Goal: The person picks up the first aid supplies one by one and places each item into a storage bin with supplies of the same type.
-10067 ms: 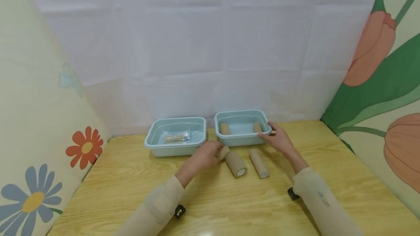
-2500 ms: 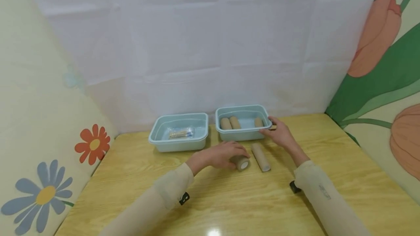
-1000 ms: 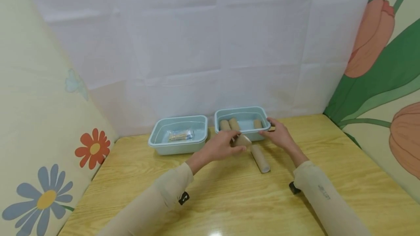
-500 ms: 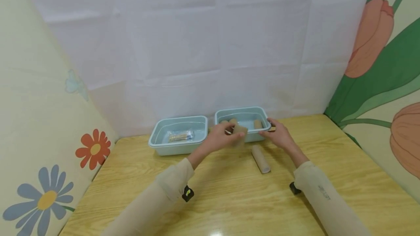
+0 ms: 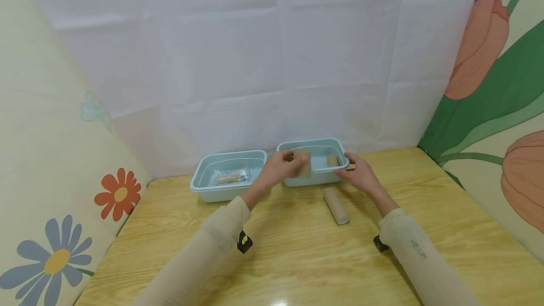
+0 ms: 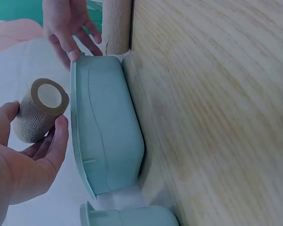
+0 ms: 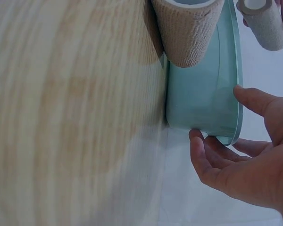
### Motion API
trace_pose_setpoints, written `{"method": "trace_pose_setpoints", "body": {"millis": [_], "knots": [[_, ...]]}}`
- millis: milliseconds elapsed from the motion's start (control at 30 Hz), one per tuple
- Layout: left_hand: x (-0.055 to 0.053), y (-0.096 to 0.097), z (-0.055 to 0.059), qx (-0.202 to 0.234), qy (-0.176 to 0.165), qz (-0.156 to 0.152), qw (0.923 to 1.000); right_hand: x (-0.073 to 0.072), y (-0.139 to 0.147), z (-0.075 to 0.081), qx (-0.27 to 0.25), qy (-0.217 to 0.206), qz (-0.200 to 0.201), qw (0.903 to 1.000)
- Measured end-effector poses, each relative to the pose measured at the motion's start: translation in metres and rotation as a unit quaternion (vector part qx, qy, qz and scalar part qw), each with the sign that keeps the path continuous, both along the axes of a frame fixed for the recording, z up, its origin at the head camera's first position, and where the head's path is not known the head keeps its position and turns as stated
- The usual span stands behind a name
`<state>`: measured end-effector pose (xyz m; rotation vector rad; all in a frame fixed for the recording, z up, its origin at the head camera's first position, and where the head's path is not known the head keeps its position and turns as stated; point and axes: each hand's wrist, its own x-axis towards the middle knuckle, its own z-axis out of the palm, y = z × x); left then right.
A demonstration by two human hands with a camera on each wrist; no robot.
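Observation:
My left hand (image 5: 278,170) grips a tan bandage roll (image 6: 40,110) with a white core, thumb on one side and fingers on the other. The roll is held above the near left part of the right-hand light blue plastic bin (image 5: 316,177). At that bin's right end, my right hand (image 5: 361,174) pinches the rim, its thumb on the near side and fingers at the end wall. Inside the bin a tan roll (image 5: 333,160) lies at the right; its left part is hidden behind my left hand. Another tan bandage roll (image 5: 336,207) lies on the table in front.
A second light blue bin (image 5: 228,195) stands to the left, holding a clear bag of cotton swabs (image 5: 233,176). Both stand at the back of the wood-grain table (image 5: 289,259), before a white sheet (image 5: 238,60).
Since ten seconds ago, one roll has gone into the bin's left side. My left hand has since lifted another from the table and brought it over the bin. My right hand stays on the rim.

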<state>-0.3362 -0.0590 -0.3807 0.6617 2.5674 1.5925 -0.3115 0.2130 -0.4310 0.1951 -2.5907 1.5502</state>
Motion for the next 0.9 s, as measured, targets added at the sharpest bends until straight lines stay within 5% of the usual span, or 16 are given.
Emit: {"method": "trace_pose_setpoints", "body": {"millis": [433, 633, 900], "knots": [[-0.014, 0.001, 0.007, 0.068, -0.030, 0.057, 0.9956, 0.002, 0.001, -0.002, -0.002, 0.004, 0.007, 1.0000], [-0.021, 0.002, 0.002, 0.051, -0.028, 0.048, 0.9971, 0.006, 0.005, -0.006, -0.003, -0.001, -0.004, 1.0000], [-0.027, -0.003, 0.007, 0.001, -0.015, 0.087, 0.9961, 0.004, 0.003, -0.005, -0.009, 0.006, 0.007, 0.9999]]}}
